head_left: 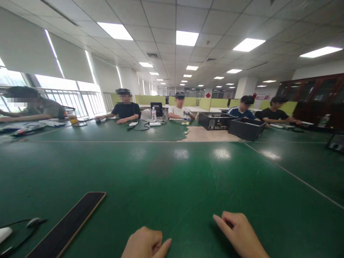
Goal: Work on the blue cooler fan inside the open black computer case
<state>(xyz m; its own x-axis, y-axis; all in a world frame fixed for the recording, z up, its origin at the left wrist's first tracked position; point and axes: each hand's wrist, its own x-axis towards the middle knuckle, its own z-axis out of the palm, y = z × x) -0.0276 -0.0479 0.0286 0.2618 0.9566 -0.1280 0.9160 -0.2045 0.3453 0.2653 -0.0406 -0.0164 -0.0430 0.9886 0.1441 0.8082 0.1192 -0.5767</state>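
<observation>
Hands first, in the head view: the left hand [146, 243] rests low at the bottom edge on the green worktop [172, 179], fingers curled loosely under into a soft fist, with one finger stretched toward the right; it has hold of nothing. The right hand [238, 231] lies just beside it, knuckles up, fingers bent and the forefinger stretched out toward the left, also closed on nothing. The two forefingers point at each other with a gap of bare green between them.

Nearest to the left hand is a long black slab with a thin tan rim [68, 225], lying flat on the worktop. Its long axis runs on a slant, the near end toward the lower left corner, the far end pointing up and to the right. It is apart from both hands. Left of it, at the picture's edge, lie a small grey mouse-like thing [33, 222] and a dark cable [16, 236].

Across the worktop, well apart, other people sit along the far side. Before them stand a water bottle [153, 114], an open black computer case [216, 121] and a black box [247, 128]. Nothing lies between the hands and the slab.
</observation>
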